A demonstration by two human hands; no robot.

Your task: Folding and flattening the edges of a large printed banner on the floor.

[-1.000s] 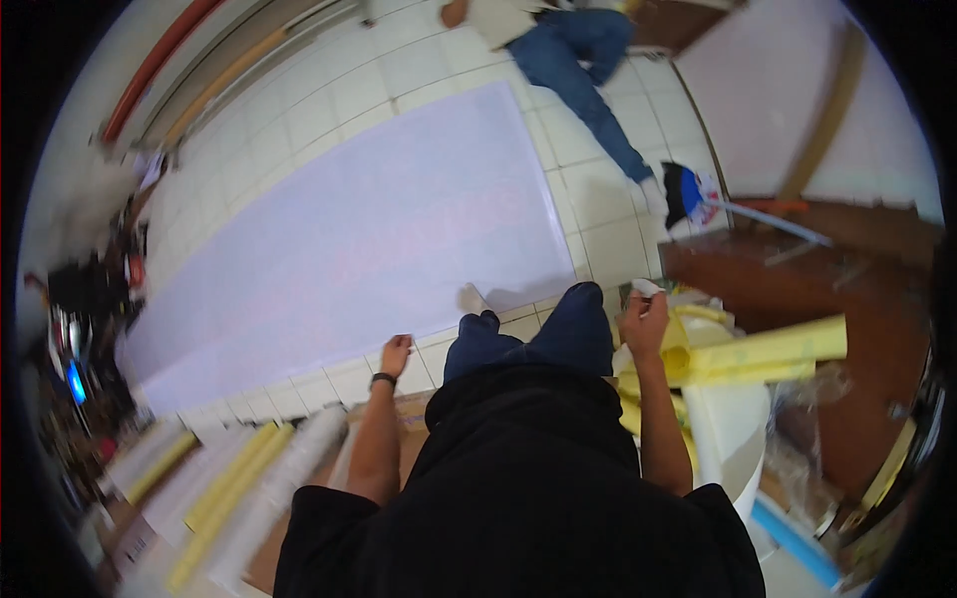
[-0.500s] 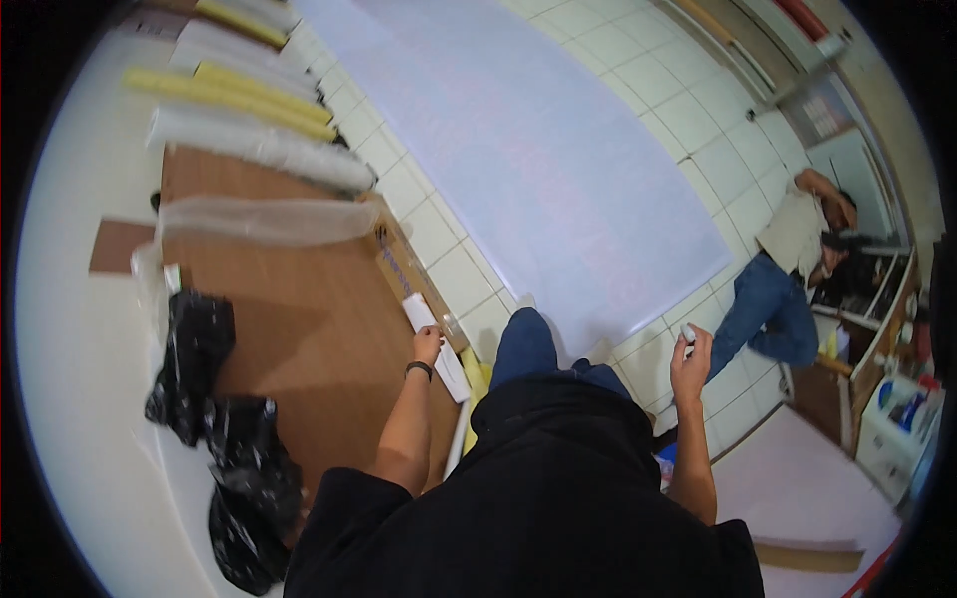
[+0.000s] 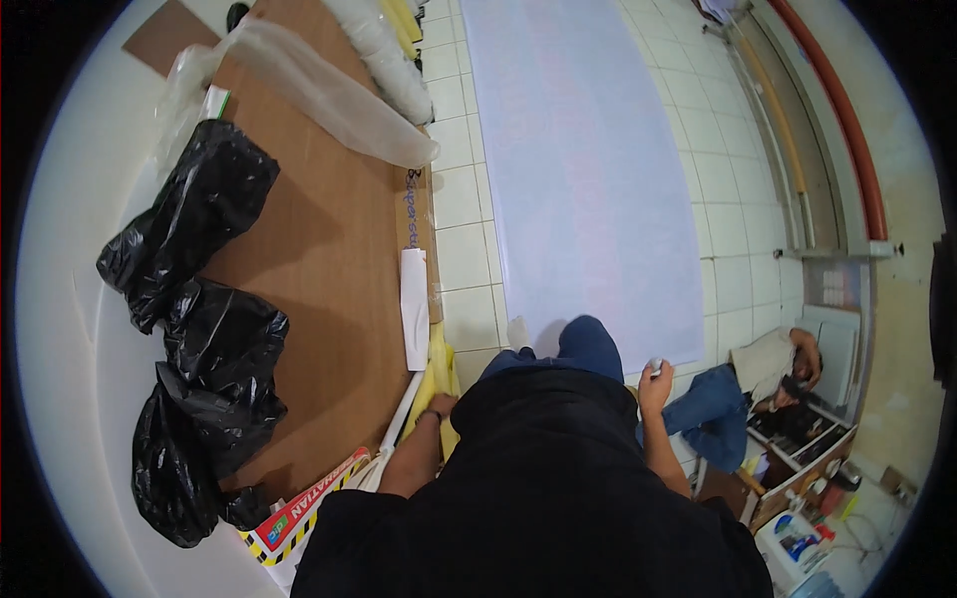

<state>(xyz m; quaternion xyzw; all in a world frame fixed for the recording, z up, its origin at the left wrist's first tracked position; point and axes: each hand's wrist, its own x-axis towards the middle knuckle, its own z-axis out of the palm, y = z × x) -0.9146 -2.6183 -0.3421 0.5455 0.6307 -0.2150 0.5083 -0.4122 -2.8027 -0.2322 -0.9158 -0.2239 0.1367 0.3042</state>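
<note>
My right hand (image 3: 654, 389) is closed around a small whitish object (image 3: 655, 366) that pokes out at the top of the fingers; its kind is too small to make out. It is by the near right corner of a long white sheet (image 3: 588, 199) lying on the floor. My left hand (image 3: 440, 404) hangs low beside my hip, next to a yellow rolled material (image 3: 436, 374). Its fingers are too dim to read. Ahead of it a white paper strip (image 3: 415, 309) lies on the edge of a brown board (image 3: 319, 269).
Black plastic bags (image 3: 224, 329) sit on the board's left side. A clear plastic roll (image 3: 329, 95) crosses its far end. A person (image 3: 763, 369) in jeans is on the floor at right, beside an open cabinet (image 3: 797, 439). White tiles (image 3: 464, 249) border the sheet.
My view has turned left. My left hand has moved back from the white paper strip to beside my hip. My right hand still holds the whitish object, now lower and closer to me.
</note>
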